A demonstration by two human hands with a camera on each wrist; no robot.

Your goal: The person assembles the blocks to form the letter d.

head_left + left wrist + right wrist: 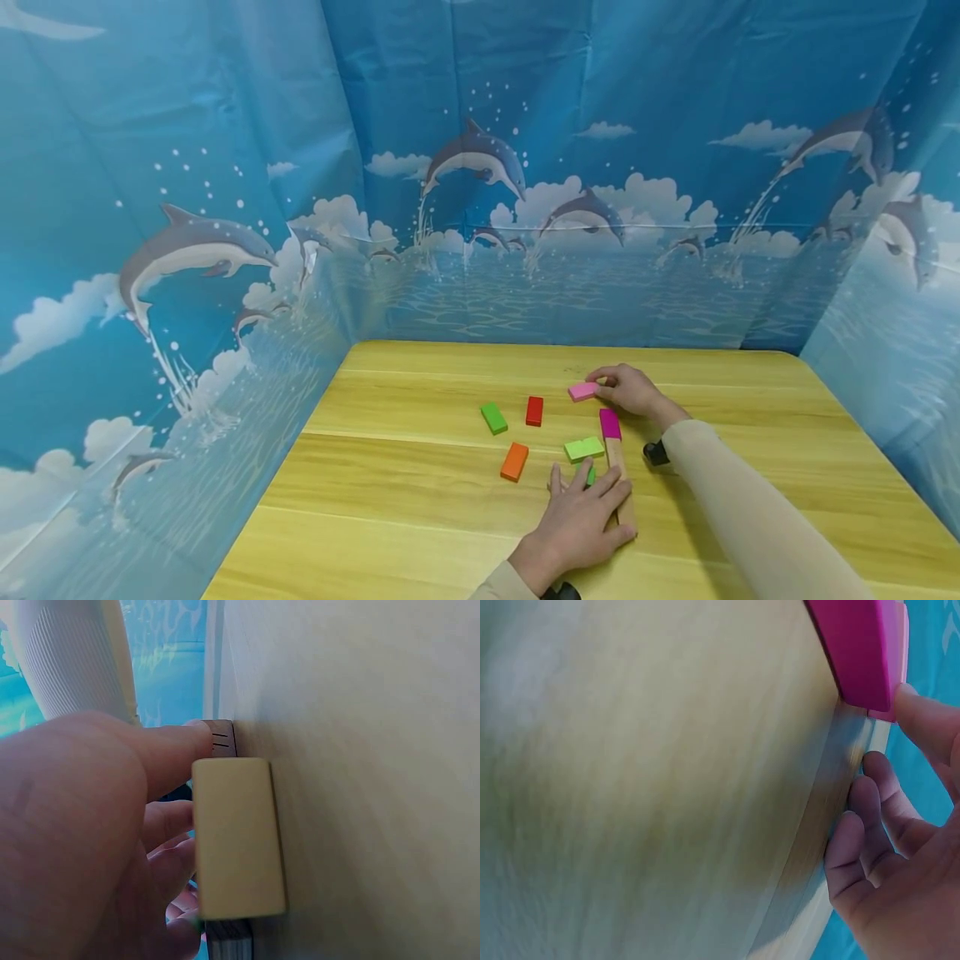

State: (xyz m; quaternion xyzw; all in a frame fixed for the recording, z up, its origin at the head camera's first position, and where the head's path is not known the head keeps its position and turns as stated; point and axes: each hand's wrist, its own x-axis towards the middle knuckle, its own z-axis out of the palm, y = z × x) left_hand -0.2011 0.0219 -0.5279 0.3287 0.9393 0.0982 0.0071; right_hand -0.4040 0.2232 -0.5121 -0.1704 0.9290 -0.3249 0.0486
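Observation:
My right hand point(630, 390) pinches the right end of a light pink block point(582, 391) near the back of the table. Closer to me, a magenta block point(610, 423) stands at the far end of a row of plain wooden blocks point(615, 454). My left hand point(581, 517) lies over that row with fingers spread, partly covering it and a green block point(591, 476). In the left wrist view, the thumb touches a wooden piece with dark lines point(223, 740), behind a plain wooden block point(238, 838). A light green block point(583, 449) lies just beyond my left fingertips.
Left of the row lie a red block point(534, 411), a green block point(493, 418) and an orange block point(514, 462). The yellow wood-grain table point(375, 483) ends at a blue dolphin-print curtain point(465, 275) at the back and sides.

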